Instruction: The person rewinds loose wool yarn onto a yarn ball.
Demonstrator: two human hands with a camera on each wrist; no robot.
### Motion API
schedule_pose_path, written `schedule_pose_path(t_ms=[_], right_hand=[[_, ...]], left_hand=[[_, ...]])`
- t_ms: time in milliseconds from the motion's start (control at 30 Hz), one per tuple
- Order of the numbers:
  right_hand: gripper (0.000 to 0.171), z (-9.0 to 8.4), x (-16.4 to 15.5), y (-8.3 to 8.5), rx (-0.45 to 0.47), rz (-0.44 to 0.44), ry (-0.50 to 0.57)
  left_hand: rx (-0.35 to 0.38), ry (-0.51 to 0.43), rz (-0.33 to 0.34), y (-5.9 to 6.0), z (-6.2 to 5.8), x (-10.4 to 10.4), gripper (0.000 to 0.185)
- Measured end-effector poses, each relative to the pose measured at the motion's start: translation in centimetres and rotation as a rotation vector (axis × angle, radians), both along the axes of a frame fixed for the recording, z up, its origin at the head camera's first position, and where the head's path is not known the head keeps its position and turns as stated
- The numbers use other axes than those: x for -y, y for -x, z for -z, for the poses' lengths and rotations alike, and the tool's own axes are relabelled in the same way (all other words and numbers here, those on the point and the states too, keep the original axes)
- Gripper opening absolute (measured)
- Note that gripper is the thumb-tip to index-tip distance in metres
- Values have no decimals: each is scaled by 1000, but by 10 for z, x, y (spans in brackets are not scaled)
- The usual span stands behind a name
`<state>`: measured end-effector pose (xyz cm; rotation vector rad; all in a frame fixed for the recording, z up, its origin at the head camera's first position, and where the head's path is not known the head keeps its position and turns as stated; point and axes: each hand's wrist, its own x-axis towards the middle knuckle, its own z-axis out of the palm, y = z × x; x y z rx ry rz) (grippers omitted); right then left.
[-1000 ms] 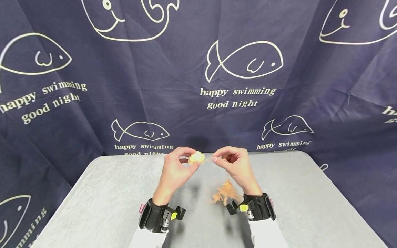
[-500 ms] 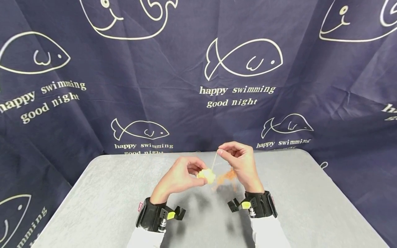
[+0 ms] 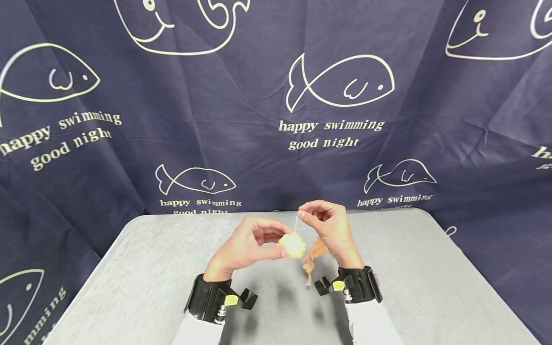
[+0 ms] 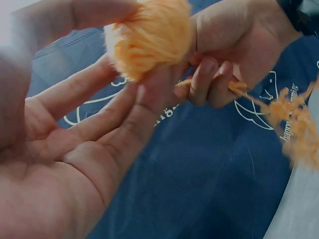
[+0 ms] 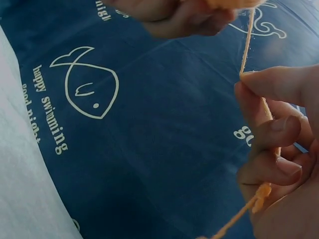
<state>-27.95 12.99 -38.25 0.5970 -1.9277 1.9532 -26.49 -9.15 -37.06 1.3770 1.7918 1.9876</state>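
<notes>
A small ball of orange-yellow yarn (image 4: 154,40) is held between the thumb and fingertips of my left hand (image 3: 247,242), above the table. From the ball a single strand (image 5: 246,45) runs taut to my right hand (image 3: 329,227), which pinches it between thumb and index finger. The strand carries on through the curled lower fingers of that hand, seen in the right wrist view. Below them hangs a loose tangle of orange yarn (image 4: 294,124), partly hidden by the right hand in the head view (image 3: 316,249).
A grey table (image 3: 151,268) lies under both hands. Behind it hangs a dark blue cloth (image 3: 258,120) with white fish drawings and lettering. Each wrist wears a black strap with a small camera mount.
The left hand with the yarn ball has come right and lower, then a little further right. The right hand rose slightly, then shifted left. The strand went from slanting sideways to near upright; the tangle swings.
</notes>
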Motion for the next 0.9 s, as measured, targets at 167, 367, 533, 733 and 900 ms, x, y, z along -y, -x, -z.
schedule_pose_path(t_ms=[167, 367, 533, 733, 900], right_hand=[[11, 5, 3, 3, 26, -29, -61], [9, 6, 12, 2, 36, -59, -148], [5, 4, 18, -2, 11, -119, -237], [7, 1, 21, -6, -63, -143, -328], [7, -1, 21, -8, -82, -179, -323]], left_hand=[[14, -162, -66, 0, -2, -2, 31], [109, -383, -243, -1, -4, -6, 29], [196, -527, -457, 1, -5, -9, 32], [206, -556, -689, 5, -3, -8, 30], [17, -371, -866, 10, 3, -5, 32]])
